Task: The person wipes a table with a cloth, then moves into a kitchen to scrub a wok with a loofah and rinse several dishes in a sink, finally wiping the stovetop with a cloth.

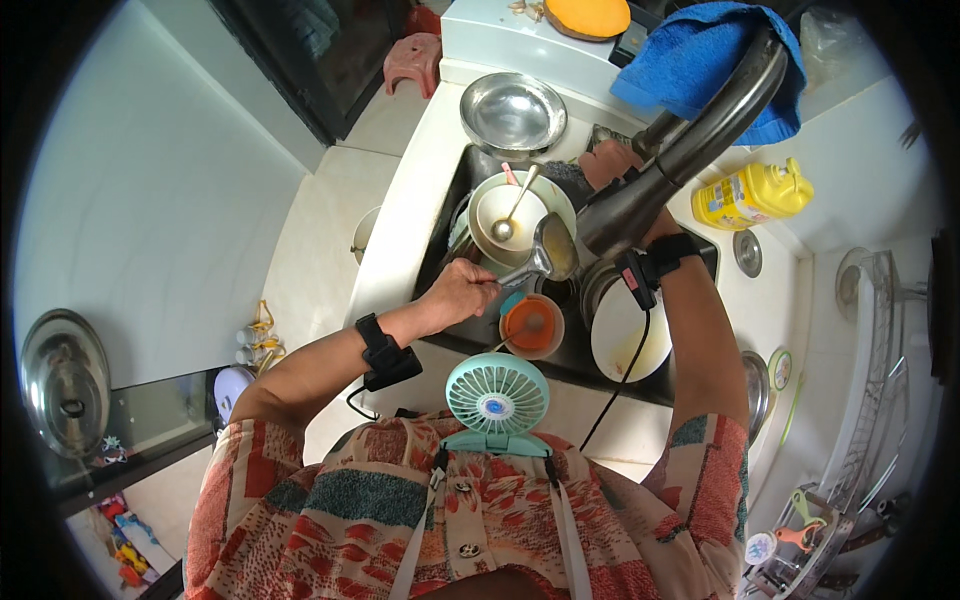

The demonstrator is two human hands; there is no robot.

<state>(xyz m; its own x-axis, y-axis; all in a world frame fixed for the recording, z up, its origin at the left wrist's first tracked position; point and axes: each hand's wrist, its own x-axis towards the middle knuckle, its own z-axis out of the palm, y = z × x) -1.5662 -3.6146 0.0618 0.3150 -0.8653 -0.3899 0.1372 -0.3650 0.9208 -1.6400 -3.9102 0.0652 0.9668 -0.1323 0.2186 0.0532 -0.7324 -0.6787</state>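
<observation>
My left hand [463, 291] grips the handle of a metal wok spatula [556, 251] over the sink [442, 330]. Its blade lies in front of stacked white bowls [484, 206], where a metal spoon [516, 206] rests. Reaching past the dark metal faucet [652, 191], my right hand [611, 163] is at the sink's back edge, beside a dark grey scrubber [568, 174] and a small dark dish [611, 135]. The faucet hides part of that arm, and the fingers are unclear. Nearer me in the sink are an orange-coated bowl [531, 328] and a white plate [626, 341].
A metal basin [513, 112] stands on the sink's back-left rim. A blue towel [697, 67] drapes over the faucet. On the right counter are a yellow detergent bottle [750, 195] and a sink strainer [747, 251]. A cut pumpkin piece [589, 16] lies on the ledge.
</observation>
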